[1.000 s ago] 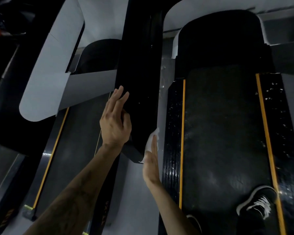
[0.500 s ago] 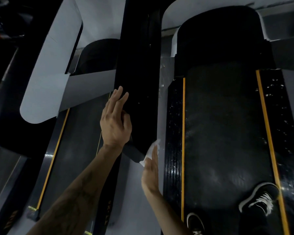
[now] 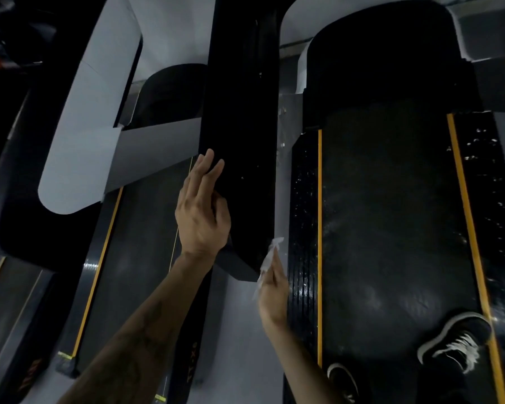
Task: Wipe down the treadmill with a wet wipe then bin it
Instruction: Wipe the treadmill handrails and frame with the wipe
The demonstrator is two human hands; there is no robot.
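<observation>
Slippage is my worry, since my right hand (image 3: 273,290) only pinches the wet wipe (image 3: 267,259) against the near end of the treadmill's black handrail (image 3: 242,141), while my left hand (image 3: 201,211) rests flat-fingered on its other side, holding nothing.

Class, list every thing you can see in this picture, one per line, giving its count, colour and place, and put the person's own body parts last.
treadmill belt: two, black with yellow edge stripes, one at right under the feet, one at left
handrail arm: one, black, running down the centre between the belts
neighbouring arm: one, pale grey over black, at left
wet wipe: one, white, at the right edge of the handrail arm's near end
shoes: two, black with white laces and soles, lower right on the belt
left hand: one, fingers straight, against the handrail arm's left side
right hand: one, holding the wet wipe
</observation>
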